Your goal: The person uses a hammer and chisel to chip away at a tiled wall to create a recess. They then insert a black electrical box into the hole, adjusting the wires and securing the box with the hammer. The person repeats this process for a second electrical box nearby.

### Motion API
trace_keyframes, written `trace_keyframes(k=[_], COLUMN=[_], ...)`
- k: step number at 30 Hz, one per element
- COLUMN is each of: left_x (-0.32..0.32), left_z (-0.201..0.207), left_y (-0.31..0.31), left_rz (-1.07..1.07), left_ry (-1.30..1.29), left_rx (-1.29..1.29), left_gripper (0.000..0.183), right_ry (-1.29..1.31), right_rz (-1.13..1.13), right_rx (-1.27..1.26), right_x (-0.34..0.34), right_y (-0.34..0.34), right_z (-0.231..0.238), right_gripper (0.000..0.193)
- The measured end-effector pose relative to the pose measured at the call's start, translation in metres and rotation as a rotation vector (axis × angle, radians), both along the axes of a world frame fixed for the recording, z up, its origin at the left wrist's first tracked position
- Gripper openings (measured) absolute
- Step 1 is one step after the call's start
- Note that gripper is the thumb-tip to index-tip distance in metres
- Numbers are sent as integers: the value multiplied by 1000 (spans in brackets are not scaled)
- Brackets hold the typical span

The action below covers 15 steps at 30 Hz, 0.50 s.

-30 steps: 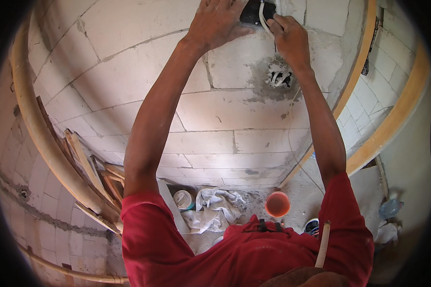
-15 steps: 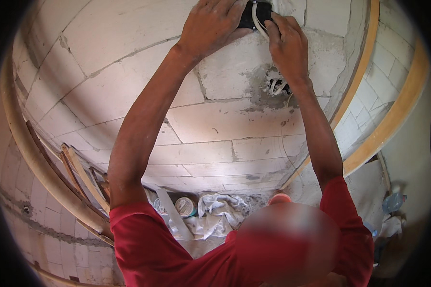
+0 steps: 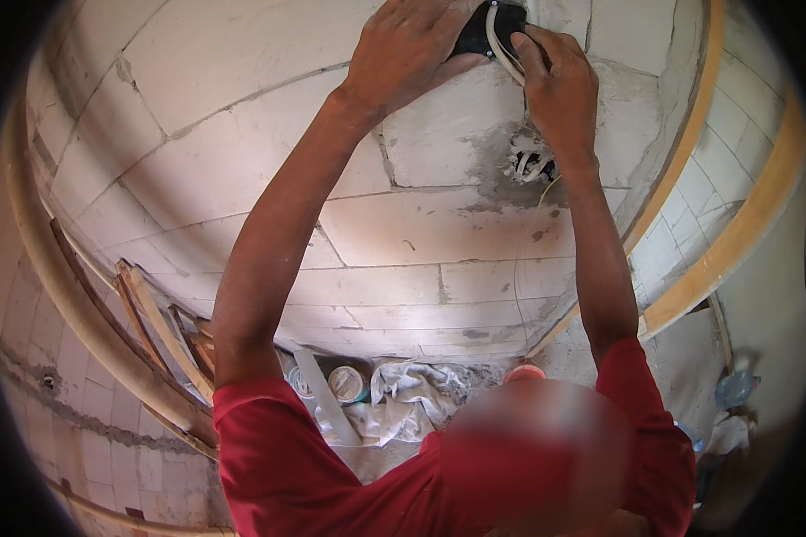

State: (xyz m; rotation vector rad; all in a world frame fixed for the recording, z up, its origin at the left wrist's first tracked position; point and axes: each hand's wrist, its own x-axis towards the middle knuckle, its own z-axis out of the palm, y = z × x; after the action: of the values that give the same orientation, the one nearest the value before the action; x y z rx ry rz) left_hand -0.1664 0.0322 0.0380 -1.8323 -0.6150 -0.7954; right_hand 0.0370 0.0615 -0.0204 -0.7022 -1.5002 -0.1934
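Observation:
At the top of the view, a black electrical box lies against the block wall, with a white cable running across it and down. My left hand grips the box from the left, fingers extended along its upper side and thumb beneath; the upper fingertips leave the frame. Bent fingers of my right hand pinch the box's right edge, close to the cable. What lies behind those fingers is hidden. Below, near my right wrist, white cable ends stick out of a second wall opening with grey mortar around it.
The wall is of pale blocks. A thin wire hangs down it. Wooden boards lean at left. On the floor are a round tub, crumpled white sheeting and an orange container. A plastic bottle lies at right.
Wall, box and both hands appear slightly farther right in the picture. The thin wire has swung left. Both hands keep nearly the same hold at the box.

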Motion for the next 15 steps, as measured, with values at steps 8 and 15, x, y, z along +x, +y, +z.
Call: trace_keyframes(k=[8,15], left_x=[-2,-3], left_z=[-4,-7], left_y=[0,5], left_rz=[-18,-38], left_ry=[-13,3], left_rx=[57,91], left_gripper=[75,75], right_ry=[-104,-225], right_rz=[125,-79], right_rx=[-410,-19], right_x=[10,-13], right_y=[-49,-40], right_z=[-9,-1], right_gripper=[29,24])
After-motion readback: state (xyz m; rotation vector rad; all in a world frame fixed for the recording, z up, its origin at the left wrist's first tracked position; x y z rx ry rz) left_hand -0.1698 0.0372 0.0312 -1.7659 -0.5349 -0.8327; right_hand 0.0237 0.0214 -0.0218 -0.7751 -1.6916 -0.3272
